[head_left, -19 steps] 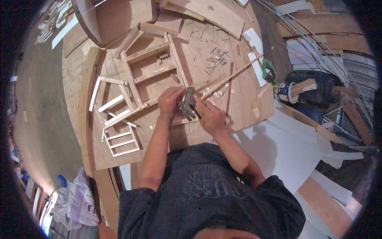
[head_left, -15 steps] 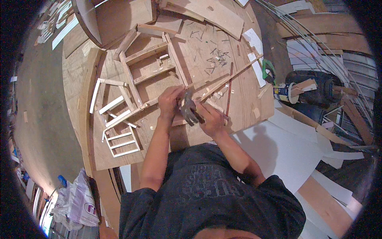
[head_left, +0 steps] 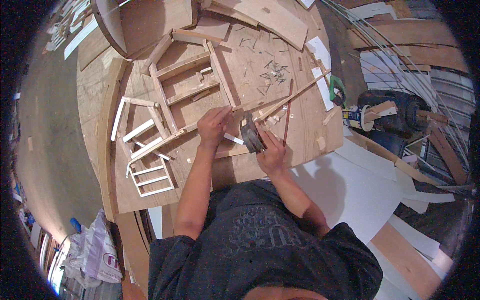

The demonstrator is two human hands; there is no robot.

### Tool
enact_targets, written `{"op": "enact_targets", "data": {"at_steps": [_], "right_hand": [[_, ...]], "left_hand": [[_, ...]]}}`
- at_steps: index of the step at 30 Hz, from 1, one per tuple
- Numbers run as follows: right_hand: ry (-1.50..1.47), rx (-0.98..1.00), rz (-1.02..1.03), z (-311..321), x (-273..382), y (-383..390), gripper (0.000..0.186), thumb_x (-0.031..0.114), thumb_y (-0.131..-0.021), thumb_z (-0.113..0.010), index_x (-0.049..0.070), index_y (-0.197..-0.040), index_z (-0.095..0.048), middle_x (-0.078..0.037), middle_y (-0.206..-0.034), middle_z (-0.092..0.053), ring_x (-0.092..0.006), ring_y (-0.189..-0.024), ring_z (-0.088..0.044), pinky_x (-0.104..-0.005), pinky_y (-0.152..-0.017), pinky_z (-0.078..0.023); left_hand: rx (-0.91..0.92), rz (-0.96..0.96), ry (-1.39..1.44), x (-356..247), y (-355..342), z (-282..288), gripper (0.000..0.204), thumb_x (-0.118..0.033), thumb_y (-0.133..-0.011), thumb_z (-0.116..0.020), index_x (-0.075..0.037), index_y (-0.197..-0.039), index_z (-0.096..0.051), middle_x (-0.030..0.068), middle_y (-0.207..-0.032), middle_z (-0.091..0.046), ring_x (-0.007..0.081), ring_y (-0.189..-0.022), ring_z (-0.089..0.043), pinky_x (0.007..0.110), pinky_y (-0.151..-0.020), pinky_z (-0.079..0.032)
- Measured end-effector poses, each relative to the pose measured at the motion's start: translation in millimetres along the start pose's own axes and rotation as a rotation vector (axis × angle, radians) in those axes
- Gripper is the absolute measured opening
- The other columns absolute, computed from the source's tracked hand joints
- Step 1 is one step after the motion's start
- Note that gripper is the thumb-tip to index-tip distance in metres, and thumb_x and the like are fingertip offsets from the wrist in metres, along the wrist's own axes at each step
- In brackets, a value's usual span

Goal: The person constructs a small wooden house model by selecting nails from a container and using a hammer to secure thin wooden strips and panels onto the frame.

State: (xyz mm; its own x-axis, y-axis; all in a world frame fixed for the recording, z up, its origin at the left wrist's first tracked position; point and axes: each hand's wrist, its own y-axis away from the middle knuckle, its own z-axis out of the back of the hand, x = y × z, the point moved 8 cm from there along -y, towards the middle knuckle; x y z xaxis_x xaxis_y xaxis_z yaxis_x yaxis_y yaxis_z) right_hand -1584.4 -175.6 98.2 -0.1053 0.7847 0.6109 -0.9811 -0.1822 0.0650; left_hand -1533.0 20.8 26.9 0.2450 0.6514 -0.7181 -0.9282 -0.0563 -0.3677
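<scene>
A pale wooden frame (head_left: pixel 193 93) with crosspieces lies on the worktable in front of me. My left hand (head_left: pixel 212 127) is closed at its near right corner, with thumb and fingers gathered around the end of a rail. Whether a nail is pinched there is too small to make out. My right hand (head_left: pixel 271 152) grips a dark claw hammer (head_left: pixel 252 135) close to its head, just right of the frame corner. The hammer's handle is mostly hidden. Between the hands, a white-edged strip (head_left: pixel 234 139) shows on the table.
Small white-edged wooden frames (head_left: pixel 152 180) lie at the left. Scattered nails (head_left: pixel 274 72) sit beyond my right hand, near a long thin batten (head_left: pixel 295 95). A green-handled saw (head_left: pixel 337 90) is at the table's right edge, beside a tub (head_left: pixel 357 117) of offcuts.
The hammer and my right hand have shifted slightly right, away from the frame corner, and the hammer head has turned. My left hand stays nearly where it was.
</scene>
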Motion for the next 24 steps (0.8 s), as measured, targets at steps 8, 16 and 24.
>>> {"op": "enact_targets", "data": {"at_steps": [8, 16, 24], "right_hand": [[-0.182, -0.207, 0.128, -1.8, 24.9, -13.3, 0.054, 0.016, -0.094, -0.073, 0.008, -0.146, -0.061, -0.026, -0.119, -0.071, -0.0452, -0.107, -0.070, -0.0495, -0.096, -0.056], [-0.041, -0.157, -0.074, -23.4, -6.7, -18.0, 0.026, 0.017, -0.101, -0.065, -0.002, -0.118, -0.070, -0.027, -0.106, -0.073, -0.0463, -0.099, -0.070, -0.0501, -0.088, -0.054], [-0.146, -0.213, 0.000, -12.4, 23.1, -23.3, 0.027, 0.012, -0.098, -0.068, -0.005, -0.119, -0.069, -0.027, -0.111, -0.072, -0.0464, -0.106, -0.068, -0.0514, -0.095, -0.052]], "left_hand": [[-0.041, -0.002, 0.058, 3.1, 0.1, 2.6, 0.044, 0.004, -0.075, -0.072, -0.017, -0.114, -0.079, 0.0047, -0.104, -0.078, 0.0250, -0.093, -0.076, 0.035, -0.078, -0.062], [-0.057, 0.006, 0.084, 2.5, -2.3, 0.9, 0.046, 0.005, -0.072, -0.075, -0.017, -0.112, -0.079, 0.0055, -0.103, -0.079, 0.0245, -0.091, -0.076, 0.034, -0.076, -0.062], [-0.077, 0.028, 0.141, 7.1, 0.0, 0.1, 0.043, 0.003, -0.075, -0.077, -0.017, -0.112, -0.079, 0.0054, -0.103, -0.079, 0.0248, -0.090, -0.076, 0.035, -0.075, -0.062]]}}
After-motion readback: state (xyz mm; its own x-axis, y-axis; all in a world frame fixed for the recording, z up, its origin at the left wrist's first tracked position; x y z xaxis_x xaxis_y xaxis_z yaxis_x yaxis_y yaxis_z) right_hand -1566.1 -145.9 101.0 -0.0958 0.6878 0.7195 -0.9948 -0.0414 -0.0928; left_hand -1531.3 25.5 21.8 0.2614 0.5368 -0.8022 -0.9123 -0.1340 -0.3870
